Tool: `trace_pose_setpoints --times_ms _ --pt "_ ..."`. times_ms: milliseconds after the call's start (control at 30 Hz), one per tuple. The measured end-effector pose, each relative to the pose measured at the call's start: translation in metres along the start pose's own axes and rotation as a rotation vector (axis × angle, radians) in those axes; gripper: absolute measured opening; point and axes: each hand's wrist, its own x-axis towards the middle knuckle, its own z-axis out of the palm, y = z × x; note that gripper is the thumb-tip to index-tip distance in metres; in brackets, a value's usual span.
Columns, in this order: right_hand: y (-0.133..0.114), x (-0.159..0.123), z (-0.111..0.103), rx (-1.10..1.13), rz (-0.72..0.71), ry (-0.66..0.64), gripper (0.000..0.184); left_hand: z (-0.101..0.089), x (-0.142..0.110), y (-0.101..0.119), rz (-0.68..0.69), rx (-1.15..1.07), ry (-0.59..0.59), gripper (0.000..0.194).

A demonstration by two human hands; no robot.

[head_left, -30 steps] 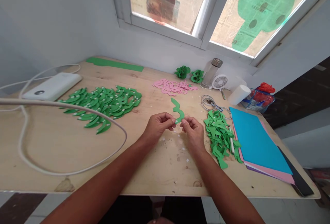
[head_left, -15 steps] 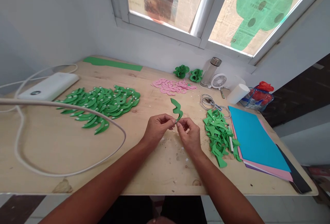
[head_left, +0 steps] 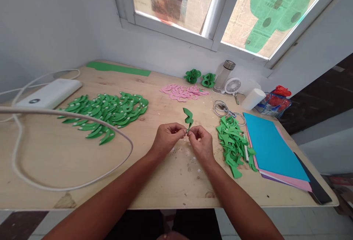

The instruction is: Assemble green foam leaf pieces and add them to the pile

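Between my hands, above the middle of the table, a wavy green foam cutout (head_left: pixel 188 116) stands upright, its lower end pinched in my fingertips. My left hand (head_left: pixel 168 137) and my right hand (head_left: pixel 202 142) are both closed on that end, thumbs and forefingers almost touching. What lies between the fingertips is hidden. Left of my hands spreads a pile of curved green cutouts (head_left: pixel 110 109) bearing small white squares. A heap of green foam pieces (head_left: pixel 229 140) lies to the right of my right hand, with a white pen (head_left: pixel 246 151) on it.
A white cable (head_left: pixel 129 148) loops across the left side near a power bank (head_left: pixel 49 93). Pink cutouts (head_left: pixel 183 92), two green foam balls (head_left: pixel 192 76), a glass bottle (head_left: pixel 224 75) and a small fan (head_left: pixel 232 85) stand toward the wall. Blue sheets (head_left: pixel 275 144) lie at right, beside tape rolls (head_left: pixel 220 108).
The upper part of the green cutout has turned and bent slightly between my fingers. Both hands keep their pinch in nearly the same place. The whole view has shifted slightly.
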Motion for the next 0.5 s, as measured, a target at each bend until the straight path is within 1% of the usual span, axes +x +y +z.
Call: trace_pose_setpoints --times_ms 300,500 --pt "-0.0031 -0.0001 0.0003 0.022 0.025 0.009 0.01 0.0004 -0.0001 -0.0028 0.06 0.066 0.002 0.011" --pt "-0.001 0.0003 -0.0004 0.009 0.021 0.011 0.011 0.001 -0.001 -0.0037 0.068 0.101 -0.007 0.012"
